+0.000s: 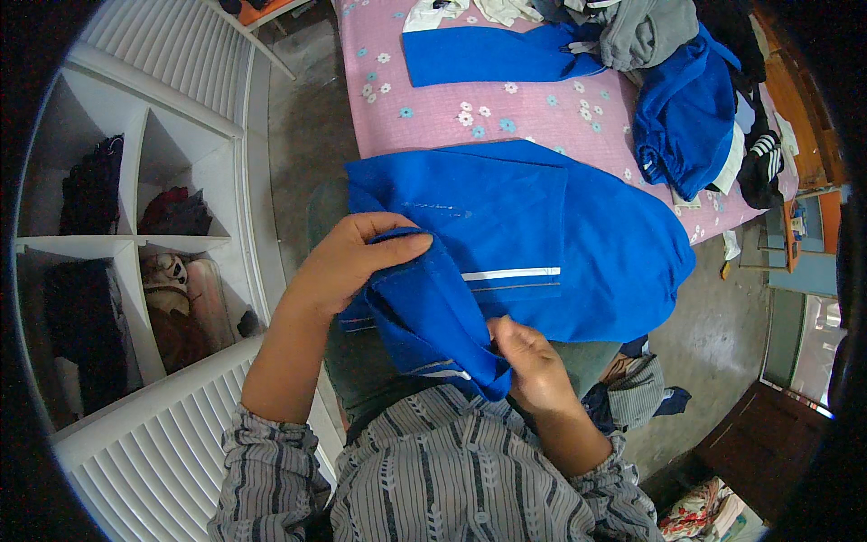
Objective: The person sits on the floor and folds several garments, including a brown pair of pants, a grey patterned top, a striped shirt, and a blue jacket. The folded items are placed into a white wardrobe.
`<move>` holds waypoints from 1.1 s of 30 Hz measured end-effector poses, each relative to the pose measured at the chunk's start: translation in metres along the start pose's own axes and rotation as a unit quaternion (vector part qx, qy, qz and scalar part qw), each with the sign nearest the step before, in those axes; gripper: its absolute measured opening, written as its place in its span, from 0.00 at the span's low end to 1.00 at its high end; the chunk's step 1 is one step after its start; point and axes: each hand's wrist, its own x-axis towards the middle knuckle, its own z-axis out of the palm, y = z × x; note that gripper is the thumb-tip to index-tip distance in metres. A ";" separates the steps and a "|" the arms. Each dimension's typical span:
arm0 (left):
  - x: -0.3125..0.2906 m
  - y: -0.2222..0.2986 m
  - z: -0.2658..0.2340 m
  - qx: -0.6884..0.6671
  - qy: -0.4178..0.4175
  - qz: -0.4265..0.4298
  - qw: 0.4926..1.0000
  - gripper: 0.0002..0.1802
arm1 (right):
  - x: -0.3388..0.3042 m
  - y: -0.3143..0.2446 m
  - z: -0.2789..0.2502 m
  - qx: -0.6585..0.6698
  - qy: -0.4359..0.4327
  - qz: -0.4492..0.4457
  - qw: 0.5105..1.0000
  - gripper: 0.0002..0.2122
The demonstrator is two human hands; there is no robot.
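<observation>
I saw the left hand (339, 264) and right hand (535, 366) clamping fingers (416, 245) on the blue garment (614, 226); uneven pulling risked creases.

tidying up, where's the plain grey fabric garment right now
The plain grey fabric garment lies upper right in the head view, on the pink floral bed, beside the bunched blue fabric garment.

White cubby shelves (126, 241), louvred panels (176, 54), smooth grey floor (709, 334), pink flowered bedspread (384, 113)
</observation>
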 end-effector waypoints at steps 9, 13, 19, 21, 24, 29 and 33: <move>0.001 0.003 -0.003 0.005 -0.026 0.007 1.000 0.15 | -0.002 -0.010 0.007 -0.005 -0.044 0.045 0.998 0.09; 0.009 0.002 -0.005 0.036 -0.001 0.016 0.999 0.16 | -0.003 -0.006 0.011 -0.019 -0.044 0.056 0.997 0.05; 0.023 -0.001 -0.014 0.054 0.030 0.032 0.998 0.16 | -0.012 0.006 0.010 -0.030 -0.037 0.039 0.998 0.07; 0.026 -0.003 -0.013 0.051 0.035 0.033 0.998 0.16 | -0.016 0.007 0.008 -0.031 -0.045 0.043 0.998 0.10; 0.020 -0.006 -0.001 0.186 0.068 0.071 0.978 0.16 | -0.016 0.005 0.007 -0.040 0.000 0.041 0.998 0.06; -0.019 -0.009 0.030 0.323 0.071 0.429 0.841 0.19 | -0.007 -0.002 0.009 -0.055 0.049 -0.004 0.997 0.08; -0.047 -0.015 0.043 0.366 -0.078 0.373 0.849 0.21 | -0.003 -0.011 0.007 -0.064 0.085 0.004 0.994 0.10</move>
